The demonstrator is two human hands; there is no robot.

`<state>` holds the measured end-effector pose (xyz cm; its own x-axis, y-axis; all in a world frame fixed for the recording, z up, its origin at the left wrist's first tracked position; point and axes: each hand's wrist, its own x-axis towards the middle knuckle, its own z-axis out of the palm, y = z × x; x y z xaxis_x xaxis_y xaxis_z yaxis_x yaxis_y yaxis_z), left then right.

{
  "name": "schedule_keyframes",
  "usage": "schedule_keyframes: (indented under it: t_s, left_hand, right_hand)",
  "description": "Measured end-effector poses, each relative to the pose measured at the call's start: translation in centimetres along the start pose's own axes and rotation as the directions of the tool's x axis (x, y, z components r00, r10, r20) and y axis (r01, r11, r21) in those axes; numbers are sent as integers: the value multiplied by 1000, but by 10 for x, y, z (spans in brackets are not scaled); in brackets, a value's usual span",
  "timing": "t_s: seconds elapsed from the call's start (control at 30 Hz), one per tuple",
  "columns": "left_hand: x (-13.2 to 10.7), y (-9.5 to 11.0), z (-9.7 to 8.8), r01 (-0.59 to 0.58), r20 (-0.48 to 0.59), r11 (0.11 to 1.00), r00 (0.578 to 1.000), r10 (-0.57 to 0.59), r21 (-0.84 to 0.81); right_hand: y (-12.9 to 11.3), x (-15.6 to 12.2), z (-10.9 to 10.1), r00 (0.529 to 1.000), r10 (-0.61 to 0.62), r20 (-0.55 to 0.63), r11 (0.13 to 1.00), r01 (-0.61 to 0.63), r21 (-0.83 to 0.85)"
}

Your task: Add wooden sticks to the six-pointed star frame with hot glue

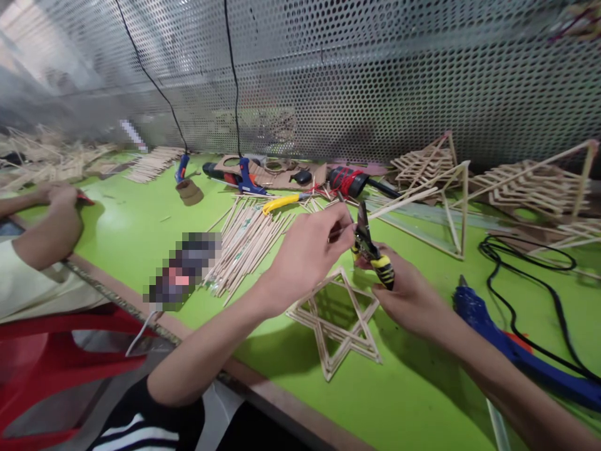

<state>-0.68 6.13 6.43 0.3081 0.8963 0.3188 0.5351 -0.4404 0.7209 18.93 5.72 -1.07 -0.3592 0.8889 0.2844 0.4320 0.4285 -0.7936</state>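
In the head view, the right hand [406, 288] grasps the pliers [369, 245] above the star [347, 339] on the bench [422, 401]; the left hand [305, 247] curls beside them, what it pinches I cannot tell. The step seems trimming; the next move calls for a steady squeeze.

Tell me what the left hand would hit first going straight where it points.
The left hand would probably meet the pliers held in the right hand first, though depth is unclear.

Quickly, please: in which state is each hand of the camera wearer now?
Left hand: closed in a pinch at the yellow-and-black pliers; whether it holds anything cannot be told.
Right hand: closed, holding these pliers.
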Motion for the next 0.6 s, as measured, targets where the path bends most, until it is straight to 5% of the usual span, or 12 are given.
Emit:
schedule_keyframes:
  t_s: [0.3,0.6]
  left_hand:
    - [0,7,-7,-20,1,935,1000,21,354]
    - [2,8,-6,-9,5,903,1000,8,430]
  right_hand:
    - [-15,7,-8,994,80,69,997,-79,-19]
    - [1,14,-5,985,172,-20,981,-173,-86]
